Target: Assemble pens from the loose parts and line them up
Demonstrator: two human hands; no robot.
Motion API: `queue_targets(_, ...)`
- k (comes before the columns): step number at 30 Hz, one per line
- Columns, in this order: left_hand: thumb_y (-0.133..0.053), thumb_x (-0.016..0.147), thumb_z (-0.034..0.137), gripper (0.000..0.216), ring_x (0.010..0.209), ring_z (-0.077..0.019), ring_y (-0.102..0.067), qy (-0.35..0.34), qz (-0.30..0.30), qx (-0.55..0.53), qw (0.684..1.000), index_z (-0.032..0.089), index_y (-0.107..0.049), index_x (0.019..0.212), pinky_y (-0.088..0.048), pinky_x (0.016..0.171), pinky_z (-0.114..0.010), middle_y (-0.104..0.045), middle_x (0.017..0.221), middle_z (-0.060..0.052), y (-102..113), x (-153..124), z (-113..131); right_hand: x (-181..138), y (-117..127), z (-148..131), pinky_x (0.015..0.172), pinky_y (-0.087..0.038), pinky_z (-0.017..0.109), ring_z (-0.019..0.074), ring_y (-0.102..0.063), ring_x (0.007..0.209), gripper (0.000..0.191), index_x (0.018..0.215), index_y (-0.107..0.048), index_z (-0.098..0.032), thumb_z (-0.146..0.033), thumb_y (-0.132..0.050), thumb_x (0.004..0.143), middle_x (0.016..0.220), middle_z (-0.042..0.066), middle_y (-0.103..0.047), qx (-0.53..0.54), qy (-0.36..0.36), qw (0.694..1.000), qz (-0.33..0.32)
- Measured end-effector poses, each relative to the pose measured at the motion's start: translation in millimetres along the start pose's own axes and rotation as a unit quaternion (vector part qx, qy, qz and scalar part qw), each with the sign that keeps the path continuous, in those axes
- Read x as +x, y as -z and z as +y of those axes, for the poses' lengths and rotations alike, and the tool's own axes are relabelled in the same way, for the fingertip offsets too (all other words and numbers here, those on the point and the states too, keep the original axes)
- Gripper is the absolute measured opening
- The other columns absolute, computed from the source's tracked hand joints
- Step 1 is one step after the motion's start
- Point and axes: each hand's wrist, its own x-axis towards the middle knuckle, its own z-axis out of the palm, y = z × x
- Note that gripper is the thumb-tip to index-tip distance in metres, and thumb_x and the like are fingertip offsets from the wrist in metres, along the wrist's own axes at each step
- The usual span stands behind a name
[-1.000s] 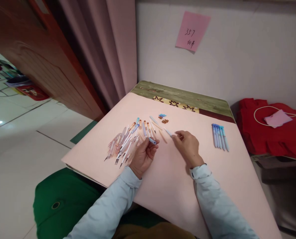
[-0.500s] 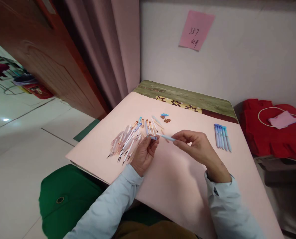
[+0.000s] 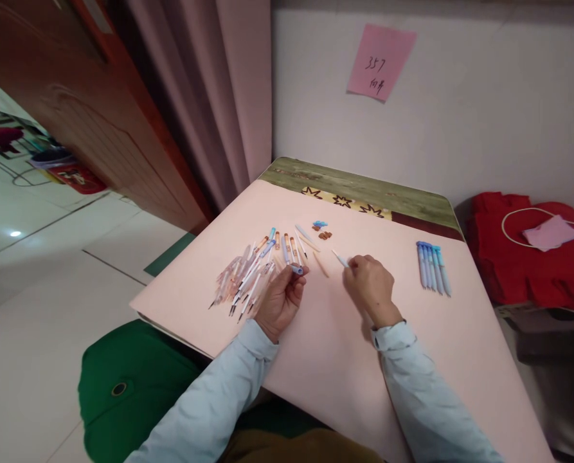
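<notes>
Currently, loose pen parts (image 3: 241, 283) lie heaped on table (image 3: 315, 347), L side; L hand (image 3: 281, 301) beside them pinches blue tube (image 3: 297, 270); R hand (image 3: 371, 288) grips lt-blue pen piece (image 3: 341, 260) w/ white tip; blue pens (image 3: 427, 265) rowed further R.

Pink paper (image 3: 382, 46) on the wall (image 3: 315, 119) reads "357", handwritten, dark strokes; two smaller Chinese characters stand beneath, not securely legible. Marks on orange-banded pen barrels (image 3: 287, 242) are too small to read.
</notes>
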Motion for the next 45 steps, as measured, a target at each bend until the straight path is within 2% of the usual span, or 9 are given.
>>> queue_targets(3, -0.05, 0.097, 0.014, 0.021, 0.06, -0.0072, -0.068, 0.006, 0.008, 0.004, 1.0, 0.008, -0.066, 0.087, -0.056, 0.054, -0.01, -0.071, 0.08, -0.007, -1, 0, 0, -6, 16, -10, 0.064, -0.044, 0.028, 0.0188, -0.064, 0.078, 0.019, 0.095, -0.073, -0.021, -0.032, -0.061, 0.087, 0.093, 0.006, -0.071, 0.115, 0.067, 0.99, 0.047)
queue_targets(7, -0.054, 0.095, 0.016, 0.017, 0.058, -0.0062, -0.065, 0.008, 0.017, 0.014, 1.0, 0.008, -0.066, 0.087, -0.055, 0.051, -0.01, -0.07, 0.078, -0.006, -1, 0, -1, -22, 41, -37, 0.066, -0.049, 0.025, 0.0133, -0.063, 0.069, 0.014, 0.089, -0.073, -0.022, -0.031, -0.062, 0.09, 0.084, 0.003, -0.071, 0.3, 0.244, 0.919, 0.074)
queue_targets(10, -0.068, 0.086, 0.017, 0.009, 0.055, -0.0047, -0.06, -0.008, -0.001, 0.015, 1.0, 0.008, -0.066, 0.087, -0.046, 0.041, -0.007, -0.067, 0.074, -0.003, 0, 0, -4, -31, 41, -52, 0.066, -0.05, 0.024, 0.0137, -0.065, 0.073, 0.011, 0.088, -0.073, -0.022, -0.027, -0.063, 0.091, 0.081, 0.003, -0.071, 0.297, 0.31, 0.896, 0.113)
queue_targets(14, -0.082, 0.073, 0.02, 0.024, 0.05, -0.0034, -0.053, -0.025, -0.02, 0.028, 0.999, 0.007, -0.066, 0.086, -0.036, 0.034, -0.007, -0.061, 0.068, 0.0, 1, 1, -6, -34, 31, -56, 0.067, -0.049, 0.025, 0.0142, -0.066, 0.075, 0.012, 0.087, -0.072, -0.021, -0.022, -0.062, 0.092, 0.081, 0.003, -0.072, 0.238, 0.348, 0.894, 0.154)
queue_targets(17, -0.081, 0.074, 0.02, 0.023, 0.051, -0.0035, -0.053, -0.014, -0.014, 0.027, 0.999, 0.007, -0.066, 0.086, -0.037, 0.035, -0.007, -0.06, 0.066, 0.001, 1, 1, -7, -35, 30, -56, 0.068, -0.049, 0.025, 0.0147, -0.067, 0.074, 0.015, 0.083, -0.071, -0.021, -0.021, -0.06, 0.092, 0.078, 0.003, -0.072, 0.204, 0.361, 0.891, 0.182)
queue_targets(21, -0.067, 0.088, 0.017, 0.01, 0.051, -0.0025, -0.053, 0.019, -0.006, -0.005, 1.0, 0.007, -0.066, 0.087, -0.04, 0.037, -0.005, -0.062, 0.07, -0.001, 3, 0, -4, -36, 39, -57, 0.066, -0.049, 0.025, 0.0135, -0.065, 0.071, 0.013, 0.081, -0.069, -0.02, -0.019, -0.06, 0.091, 0.076, 0.002, -0.071, 0.234, 0.356, 0.887, 0.18)
queue_targets(28, -0.045, 0.1, 0.018, 0.023, 0.052, -0.0014, -0.056, 0.061, 0.006, -0.059, 0.996, 0.007, -0.063, 0.089, -0.045, 0.039, -0.004, -0.065, 0.08, -0.005, 3, -1, 2, -38, 51, -57, 0.063, -0.05, 0.024, 0.0118, -0.064, 0.067, 0.011, 0.081, -0.068, -0.02, -0.02, -0.062, 0.09, 0.075, 0.002, -0.07, 0.298, 0.326, 0.883, 0.155)
queue_targets(39, -0.052, 0.096, 0.015, 0.018, 0.048, -0.0044, -0.057, 0.052, 0.023, -0.013, 0.998, 0.008, -0.064, 0.084, -0.044, 0.035, -0.006, -0.061, 0.065, -0.001, 1, -1, -2, -42, 36, -61, 0.064, -0.047, 0.023, 0.0129, -0.066, 0.071, 0.017, 0.084, -0.072, -0.02, -0.022, -0.058, 0.094, 0.075, 0.003, -0.072, 0.214, 0.34, 0.9, 0.17)
queue_targets(45, -0.045, 0.1, 0.016, 0.024, 0.049, -0.0031, -0.057, 0.06, 0.018, -0.025, 0.998, 0.008, -0.063, 0.087, -0.045, 0.036, -0.005, -0.063, 0.069, -0.002, -2, -3, 0, -38, 40, -55, 0.065, -0.047, 0.023, 0.0121, -0.067, 0.07, 0.016, 0.087, -0.074, -0.023, -0.028, -0.061, 0.093, 0.08, 0.002, -0.074, 0.242, 0.301, 0.908, 0.162)
